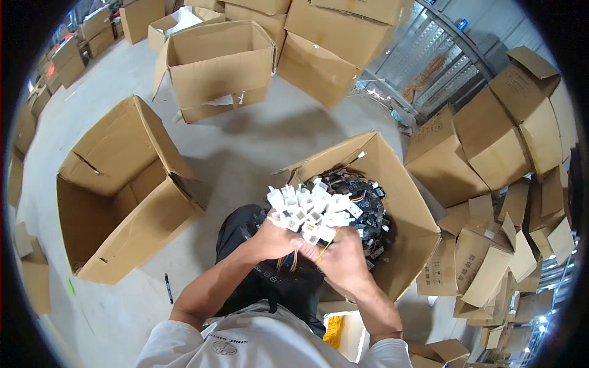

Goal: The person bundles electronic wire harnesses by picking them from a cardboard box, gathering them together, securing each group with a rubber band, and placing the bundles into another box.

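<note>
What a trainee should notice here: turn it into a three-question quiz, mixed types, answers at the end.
1. Multiple choice: which colour are the connectors bunched in the left hand and right hand?
a) red
b) white
c) green

2. True or false: a dark pen lies on the grey floor, to the left of the left hand.

3. Short answer: what is heaped in the brown cardboard box nearest the right hand?

Key:
1. b
2. True
3. Dark parts, with some coloured wires among them
</note>
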Motion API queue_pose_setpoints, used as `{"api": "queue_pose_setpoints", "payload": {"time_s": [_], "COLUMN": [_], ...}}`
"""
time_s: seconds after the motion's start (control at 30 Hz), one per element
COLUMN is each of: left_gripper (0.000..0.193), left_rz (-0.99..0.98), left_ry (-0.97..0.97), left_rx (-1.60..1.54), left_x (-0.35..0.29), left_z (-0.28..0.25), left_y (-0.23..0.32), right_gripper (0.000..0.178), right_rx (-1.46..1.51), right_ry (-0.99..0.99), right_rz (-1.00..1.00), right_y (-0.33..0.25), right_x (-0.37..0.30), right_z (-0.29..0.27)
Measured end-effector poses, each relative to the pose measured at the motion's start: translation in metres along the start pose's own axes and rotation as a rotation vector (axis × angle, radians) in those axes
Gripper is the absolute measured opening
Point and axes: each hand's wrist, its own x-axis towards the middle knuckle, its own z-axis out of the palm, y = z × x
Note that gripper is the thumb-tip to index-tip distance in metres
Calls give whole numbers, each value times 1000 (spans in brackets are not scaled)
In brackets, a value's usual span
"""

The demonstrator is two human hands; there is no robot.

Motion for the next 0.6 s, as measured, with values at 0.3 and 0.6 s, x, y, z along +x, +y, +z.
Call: {"api": "queue_pose_setpoints", "payload": {"time_s": [0.3,0.6], "left_gripper": [51,44], "left_rz": [17,-248], "left_ry": [-67,-67], "left_rx": [-94,-601], "left_x": [-8,-11], "left_z": [-6,-17], "left_y": [19,39], "right_gripper": [38,23], "right_rx": [442,320], "right_ry": [134,199], "right_rz": [250,301], "right_y": [0,20], "right_x": [23,9], "right_z": [-15,-34]}}
